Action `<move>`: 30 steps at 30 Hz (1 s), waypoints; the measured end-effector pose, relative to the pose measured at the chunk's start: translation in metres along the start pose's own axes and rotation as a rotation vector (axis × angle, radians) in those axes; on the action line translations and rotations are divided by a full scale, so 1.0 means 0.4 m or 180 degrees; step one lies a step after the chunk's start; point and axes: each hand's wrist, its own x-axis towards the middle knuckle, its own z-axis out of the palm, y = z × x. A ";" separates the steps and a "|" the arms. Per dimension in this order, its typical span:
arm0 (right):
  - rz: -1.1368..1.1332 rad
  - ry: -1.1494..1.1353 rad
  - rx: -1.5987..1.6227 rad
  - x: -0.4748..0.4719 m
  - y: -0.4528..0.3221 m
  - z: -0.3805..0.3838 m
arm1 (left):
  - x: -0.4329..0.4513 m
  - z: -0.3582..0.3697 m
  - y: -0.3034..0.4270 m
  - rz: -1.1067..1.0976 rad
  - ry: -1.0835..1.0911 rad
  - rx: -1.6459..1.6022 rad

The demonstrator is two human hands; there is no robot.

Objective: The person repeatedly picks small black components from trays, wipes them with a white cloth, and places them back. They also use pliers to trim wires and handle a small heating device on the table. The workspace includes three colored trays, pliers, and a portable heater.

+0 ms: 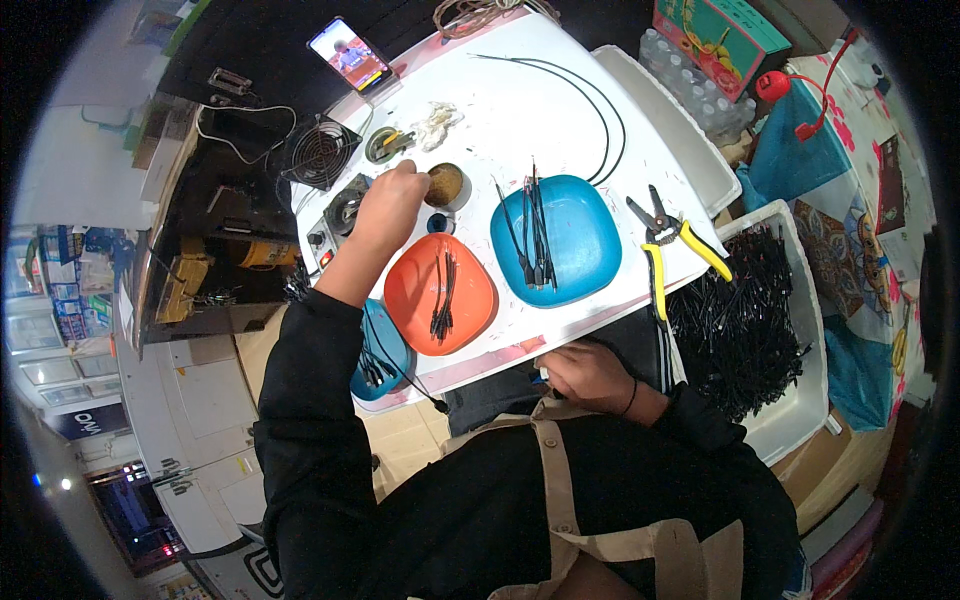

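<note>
My left hand (394, 204) is over the table's left part, its fingertips close to a round tin of brownish material (446, 187); whether it holds anything is hidden. My right hand (583, 373) lies low by the table's front edge, fingers curled around a small whitish thing that is too small to name. An orange dish (475, 289) and a blue dish (592, 247) hold short black cables with thin ends. Wire strippers with yellow handles (660, 227) lie spread on the right. A smaller blue dish (402, 352) with black cable pieces is at the front left.
A fan with a round guard (322, 153) and a lit phone on a stand (349, 56) are beyond my left hand. Long black wires (624, 135) curve behind the blue dish. A white bin (817, 352) full of black cables stands at right. Wire scraps dot the white table (517, 112).
</note>
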 end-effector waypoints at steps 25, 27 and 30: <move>0.0179 -0.0200 -0.0818 0.004 0.002 0.042 | -0.211 -0.062 -0.226 -0.0987 0.0684 -0.0614; 0.0125 -0.0165 -0.0829 0.004 0.004 0.042 | -0.198 -0.058 -0.226 -0.0878 0.0645 -0.0442; 0.0059 -0.0079 -0.0860 0.007 0.002 0.040 | -0.183 -0.060 -0.224 -0.0899 0.0405 -0.0227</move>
